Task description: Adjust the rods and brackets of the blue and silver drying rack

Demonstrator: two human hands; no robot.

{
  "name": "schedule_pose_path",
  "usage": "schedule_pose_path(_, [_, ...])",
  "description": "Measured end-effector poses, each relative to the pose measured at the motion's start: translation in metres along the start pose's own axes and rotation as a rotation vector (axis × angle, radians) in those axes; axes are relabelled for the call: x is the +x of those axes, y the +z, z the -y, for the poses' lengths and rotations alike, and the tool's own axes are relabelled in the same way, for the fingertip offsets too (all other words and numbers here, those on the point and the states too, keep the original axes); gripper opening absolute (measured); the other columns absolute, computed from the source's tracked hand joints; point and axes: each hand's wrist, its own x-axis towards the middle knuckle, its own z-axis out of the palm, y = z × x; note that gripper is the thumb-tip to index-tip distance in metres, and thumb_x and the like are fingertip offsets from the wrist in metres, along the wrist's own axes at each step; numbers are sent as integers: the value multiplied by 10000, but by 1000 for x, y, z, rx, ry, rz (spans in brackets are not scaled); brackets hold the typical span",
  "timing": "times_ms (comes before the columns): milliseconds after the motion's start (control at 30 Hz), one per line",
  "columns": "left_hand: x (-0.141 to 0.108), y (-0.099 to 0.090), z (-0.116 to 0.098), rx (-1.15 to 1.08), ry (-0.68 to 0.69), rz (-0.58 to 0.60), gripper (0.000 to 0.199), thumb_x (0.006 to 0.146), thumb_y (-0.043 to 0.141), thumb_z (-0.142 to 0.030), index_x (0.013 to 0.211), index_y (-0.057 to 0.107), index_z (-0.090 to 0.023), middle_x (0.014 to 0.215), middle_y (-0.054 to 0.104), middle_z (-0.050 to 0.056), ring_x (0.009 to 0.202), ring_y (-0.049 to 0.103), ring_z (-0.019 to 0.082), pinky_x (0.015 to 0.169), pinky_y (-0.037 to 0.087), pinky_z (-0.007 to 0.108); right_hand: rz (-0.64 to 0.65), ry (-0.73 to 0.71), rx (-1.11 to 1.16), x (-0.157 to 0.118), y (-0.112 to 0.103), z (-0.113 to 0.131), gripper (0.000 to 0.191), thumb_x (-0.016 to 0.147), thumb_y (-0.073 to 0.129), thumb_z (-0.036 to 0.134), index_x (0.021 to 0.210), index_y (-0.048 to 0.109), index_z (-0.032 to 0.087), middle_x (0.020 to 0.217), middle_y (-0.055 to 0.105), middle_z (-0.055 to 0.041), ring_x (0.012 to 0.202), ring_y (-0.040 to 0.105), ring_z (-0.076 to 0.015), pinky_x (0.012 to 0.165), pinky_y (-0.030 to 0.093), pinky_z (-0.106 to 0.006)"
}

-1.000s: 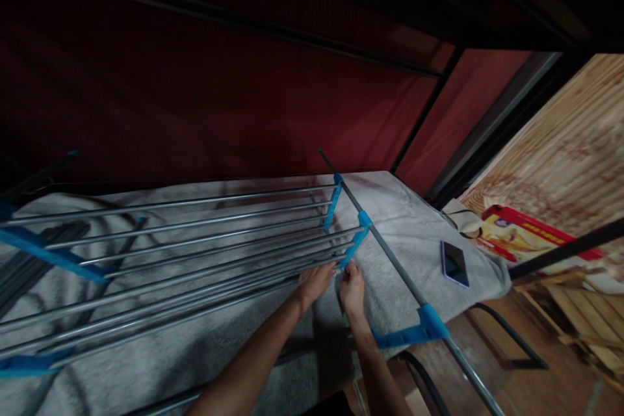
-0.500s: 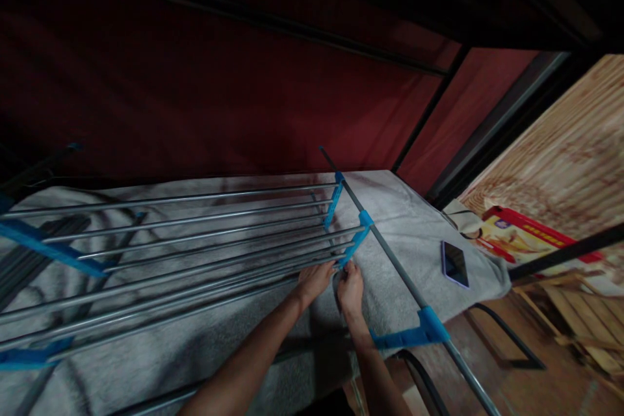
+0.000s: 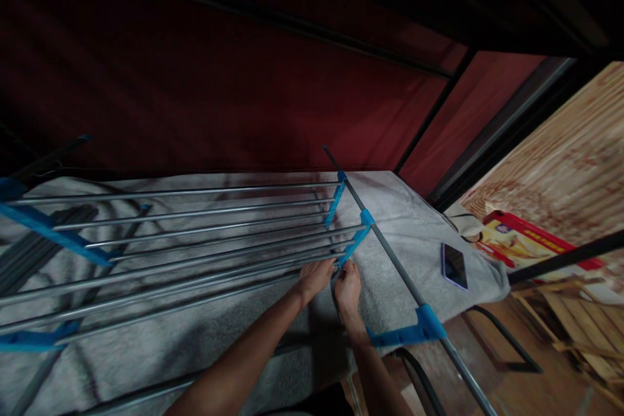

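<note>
The left hand's [image 3: 316, 276] fingers close around the end of a low rod [image 3: 195, 303]; the right hand's [image 3: 348, 287] fingers curl at the blue bracket's [image 3: 355, 247] lower tip, their exact grip unclear. Both stay there with barely any shift, so work seems concentrated on this joint. Outward, the rack [image 3: 219, 190] stands on a gray blanket [image 3: 416, 224], a phone [image 3: 454, 266] to its right.

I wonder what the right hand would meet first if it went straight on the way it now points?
Most likely the lower end of the blue bracket, right at the fingertips of the right hand, though depth and contact are hard to judge.
</note>
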Motion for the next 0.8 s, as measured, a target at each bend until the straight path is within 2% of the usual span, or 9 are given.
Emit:
schedule_pose_path(133, [-2, -5, -6, 72, 52, 54, 455, 906, 577, -166, 1345, 618, -283, 1330, 674, 89, 1236, 622, 304, 1082, 451, 472, 2, -15, 6, 0, -1, 0, 434, 857, 323, 131, 1164, 630, 128, 997, 654, -139, 949, 621, -249, 886, 475, -353])
schedule_pose_path(233, [-15, -10, -7, 162, 106, 78, 527, 898, 587, -155, 1418, 549, -238, 1387, 630, 114, 1279, 588, 304, 1105, 435, 477, 10, -55, 39, 0, -1, -6, 446, 859, 323, 155, 1192, 619, 123, 1012, 646, -144, 971, 610, -254, 903, 475, -366])
schedule_pose_path(333, [-52, -21, 5, 273, 145, 67, 520, 906, 580, -162, 1423, 541, -209, 1449, 575, 128, 1358, 512, 304, 1154, 384, 488, -20, -116, 125, -4, -2, -21, 465, 873, 375, 223, 1287, 558, 114, 1095, 633, -153, 1035, 595, -268, 926, 477, -390])
schedule_pose_path(433, [-110, -45, 28, 314, 163, -50, 459, 952, 519, -198, 1403, 559, -272, 1468, 561, 77, 1377, 484, 272, 1157, 388, 470, -178, -149, 160, -13, -4, -34, 485, 900, 433, 324, 1317, 511, 88, 1165, 589, -188, 1116, 550, -313, 978, 444, -468])
schedule_pose_path(500, [-153, -68, 48, 300, 108, -225, 410, 970, 480, -203, 1355, 596, -285, 1393, 616, 67, 1307, 538, 253, 1113, 434, 455, -222, -268, 175, -24, -4, -31, 462, 918, 454, 358, 1306, 517, 114, 1188, 578, -190, 1160, 516, -333, 1005, 408, -515])
schedule_pose_path(567, [-195, -97, 70, 258, -4, -480, 337, 974, 462, -217, 1246, 655, -263, 1244, 676, 79, 1182, 602, 240, 1036, 488, 433, -194, -423, 200, -39, -4, -13, 387, 943, 451, 342, 1261, 554, 148, 1200, 584, -181, 1180, 512, -330, 1015, 394, -528])
schedule_pose_path(667, [-250, -145, 107, 149, -248, -967, 221, 952, 478, -281, 1029, 679, -231, 1023, 678, 79, 1005, 634, 244, 916, 531, 421, -32, -700, 222, -63, -1, 34, 321, 978, 407, 263, 1245, 576, 202, 1244, 599, -145, 1184, 533, -284, 1010, 410, -486])
schedule_pose_path(733, [-278, -175, 130, 67, -418, -1275, 174, 902, 516, -315, 978, 637, -216, 976, 648, 80, 950, 620, 262, 886, 526, 449, 66, -857, 194, -75, 4, 70, 354, 982, 377, 198, 1287, 555, 223, 1281, 602, -121, 1195, 537, -257, 1013, 415, -462])
schedule_pose_path(800, [-294, -200, 148, -3, -509, -1461, 230, 847, 550, -328, 1030, 594, -197, 1046, 628, 103, 1002, 599, 286, 925, 501, 489, 120, -967, 134, -80, 13, 101, 401, 971, 366, 143, 1327, 533, 222, 1318, 601, -113, 1219, 533, -248, 1036, 402, -460])
